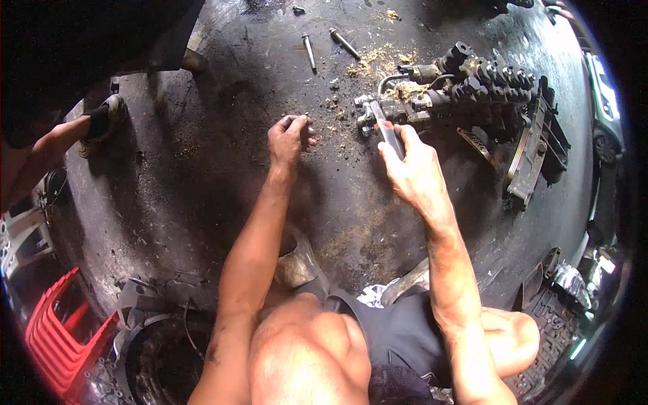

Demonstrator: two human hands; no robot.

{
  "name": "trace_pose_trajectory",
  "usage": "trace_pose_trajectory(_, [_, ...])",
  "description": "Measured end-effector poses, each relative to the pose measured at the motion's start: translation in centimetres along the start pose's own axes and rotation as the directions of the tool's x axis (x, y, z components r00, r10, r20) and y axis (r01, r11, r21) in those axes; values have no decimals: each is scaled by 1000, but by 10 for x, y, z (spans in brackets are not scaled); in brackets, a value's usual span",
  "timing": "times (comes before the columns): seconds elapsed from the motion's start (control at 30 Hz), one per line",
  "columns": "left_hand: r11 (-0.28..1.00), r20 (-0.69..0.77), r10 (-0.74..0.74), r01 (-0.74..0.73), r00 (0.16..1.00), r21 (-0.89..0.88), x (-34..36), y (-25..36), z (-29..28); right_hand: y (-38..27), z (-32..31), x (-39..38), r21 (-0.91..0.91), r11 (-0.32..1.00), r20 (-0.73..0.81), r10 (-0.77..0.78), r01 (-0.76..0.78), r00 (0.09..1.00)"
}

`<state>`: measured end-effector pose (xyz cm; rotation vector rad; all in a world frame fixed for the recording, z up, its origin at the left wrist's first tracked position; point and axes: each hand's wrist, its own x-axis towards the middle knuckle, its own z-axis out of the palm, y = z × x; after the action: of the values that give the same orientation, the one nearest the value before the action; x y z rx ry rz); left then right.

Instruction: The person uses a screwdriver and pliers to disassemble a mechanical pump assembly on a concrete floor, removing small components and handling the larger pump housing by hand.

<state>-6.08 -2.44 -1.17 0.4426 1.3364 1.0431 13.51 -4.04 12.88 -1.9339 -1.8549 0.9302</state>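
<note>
My right hand [415,165] is closed round a flat grey metal tool [389,138] with a red patch; its exact kind is not clear. The tool's far end meets the near left end of a greasy engine assembly [432,101], which has a row of dark round parts and a curved metal pipe. To the left, my left hand [287,143] hangs apart from the assembly with its fingers curled. Something dark shows at its fingertips, too small to name.
Two long bolts [309,52] lie on the dark floor [337,216] beyond my hands, near yellowish crumbs [378,61]. Metal brackets [530,152] lie to the right. Red plastic parts [64,337] are at lower left. Another person's foot [101,125] is at the left.
</note>
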Motion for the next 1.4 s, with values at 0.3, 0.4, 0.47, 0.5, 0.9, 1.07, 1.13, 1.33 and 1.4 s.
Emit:
trace_pose_trajectory(0.3, [1000,44,-23,23,999,17,-1,0,3,-3,-3,11,2,985,45,175,-175,984])
trace_pose_trajectory(0.4, [999,29,-29,30,999,-33,-6,-1,3,3,-7,12,-104,961,166,270,-255,948])
trace_pose_trajectory(0.47, [999,31,-36,36,999,-23,0,2,2,-5,-18,19,-45,943,210,332,-331,919])
trace_pose_trajectory(0.5, [999,36,-43,43,998,-11,3,2,2,-9,-18,22,-20,915,249,396,-404,884])
trace_pose_trajectory(0.9, [998,54,-56,55,997,13,-4,-4,1,38,21,-8,679,412,370,523,-608,768])
trace_pose_trajectory(1.07, [998,59,-63,64,996,-22,-2,0,-1,36,23,6,848,11,500,320,-530,805])
trace_pose_trajectory(1.13, [997,50,-74,75,996,-12,-2,2,8,53,23,9,836,-172,549,264,-521,793])
trace_pose_trajectory(1.33, [999,34,-36,36,999,1,1,20,-7,50,26,-9,762,-355,605,91,-541,791])
trace_pose_trajectory(1.4, [999,56,-29,28,998,16,2,23,-3,51,30,1,796,-341,572,155,-500,806])
